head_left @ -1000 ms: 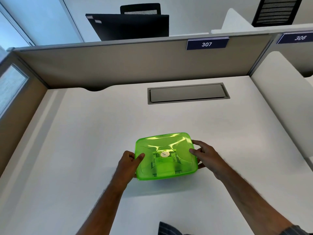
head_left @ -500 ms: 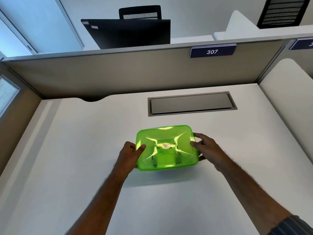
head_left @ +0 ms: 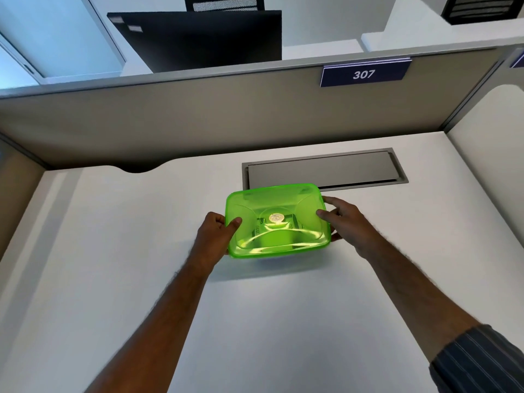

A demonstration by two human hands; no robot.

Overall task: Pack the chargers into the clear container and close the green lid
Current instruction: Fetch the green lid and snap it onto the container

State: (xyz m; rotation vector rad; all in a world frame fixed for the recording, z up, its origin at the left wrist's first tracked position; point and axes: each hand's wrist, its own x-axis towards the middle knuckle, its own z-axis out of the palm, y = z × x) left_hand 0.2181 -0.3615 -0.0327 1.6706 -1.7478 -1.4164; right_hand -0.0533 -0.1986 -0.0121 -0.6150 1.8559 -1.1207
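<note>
gripping the green lid (head_left: 276, 219) at both ends, the left hand (head_left: 214, 234) and right hand (head_left: 347, 219) have carried the closed container farther up the white desk (head_left: 113, 251) — thumbs curled on top, fingers hidden beneath — suggesting the packing is essentially finished.

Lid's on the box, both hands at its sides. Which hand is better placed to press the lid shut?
Left, marginally. The left hand has its thumb lying on top of the lid near the rim, ready to push down. The right hand touches the rim mostly from the side. Both likely needed.
</note>
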